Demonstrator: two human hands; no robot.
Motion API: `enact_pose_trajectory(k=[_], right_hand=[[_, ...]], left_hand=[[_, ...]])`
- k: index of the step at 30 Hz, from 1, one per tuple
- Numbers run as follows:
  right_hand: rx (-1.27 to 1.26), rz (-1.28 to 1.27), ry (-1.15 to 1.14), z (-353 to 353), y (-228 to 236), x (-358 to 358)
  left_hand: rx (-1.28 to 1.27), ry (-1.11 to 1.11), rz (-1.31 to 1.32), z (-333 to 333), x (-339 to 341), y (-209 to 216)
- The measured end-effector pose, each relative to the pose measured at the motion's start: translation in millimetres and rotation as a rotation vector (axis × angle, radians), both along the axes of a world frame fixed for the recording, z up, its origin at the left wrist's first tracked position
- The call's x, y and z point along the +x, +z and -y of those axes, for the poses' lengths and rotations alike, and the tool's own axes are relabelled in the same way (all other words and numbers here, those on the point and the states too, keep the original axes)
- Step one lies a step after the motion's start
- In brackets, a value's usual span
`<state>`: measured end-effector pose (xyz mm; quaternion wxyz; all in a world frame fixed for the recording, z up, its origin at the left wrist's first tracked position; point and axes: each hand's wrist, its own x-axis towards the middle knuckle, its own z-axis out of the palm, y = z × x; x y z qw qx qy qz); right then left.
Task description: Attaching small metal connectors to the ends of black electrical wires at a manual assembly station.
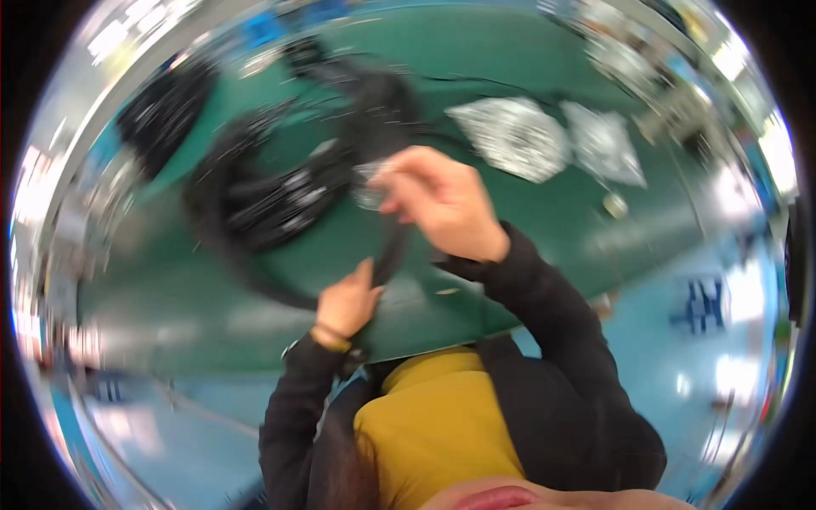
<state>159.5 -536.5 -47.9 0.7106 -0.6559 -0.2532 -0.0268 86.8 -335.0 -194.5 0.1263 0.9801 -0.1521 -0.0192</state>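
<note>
Head view, only one, motion-blurred. The black cable loop (206, 204) lies on the green table (527, 212), mostly away from and to the left of the left hand (348, 304). It's a curve, so no single long axis; its near stretch bends under the left hand and rises to the right, toward the right hand (442, 204). The left hand is nearer: it touches the loop's near side, thumb up, seemingly curled round the cable, fingertips hidden. The right hand is above the loop's right side, thumb and fingers pinching a clear, crinkly piece (367, 189), probably plastic; too smeared to be sure, and can't tell whether the piece touches the loop.

Inside the loop: a shiny black bundle (289, 200), tilted up to the right. At the loop's far right: a dark bunch (382, 102). Left of the loop, farther off: another black bundle (170, 115). Well right of the loop: two clear bags, the bigger bag (514, 136) and the smaller bag (602, 143), with a small pale round thing (615, 205) just nearer. Right of the loop's near side: a pale scrap (447, 292).

Brands, labels, writing: none readable through the blur.
</note>
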Motion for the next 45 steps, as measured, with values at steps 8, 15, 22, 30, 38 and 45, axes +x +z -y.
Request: enact_pose_trajectory(k=[8,15,22,30,38,45], right_hand=[[-0.477,-0.413,-0.023,134.7,-85.2,2.5],[-1.045,-0.028,-1.131,350.2,-88.1,76.1],[-1.546,-0.036,-1.425,502.8,-110.0,192.2],[-1.476,-0.198,-0.601,616.4,-164.3,241.2],[-1.845,0.408,-0.926,409.8,-35.1,185.7],[-1.055,1.062,0.313,26.7,-75.4,67.2]], left_hand=[[0.059,-0.134,0.066,9.3,6.7,-14.6],[0.06,-0.121,0.186,5.2,7.8,-17.2],[0.098,0.004,0.135,-1.2,-8.0,-8.4],[0.046,-0.015,0.092,13.2,-2.6,-6.1],[0.02,-0.126,0.165,-1.2,6.4,-0.3],[-0.15,-0.191,0.16,-17.4,-6.7,49.9]])
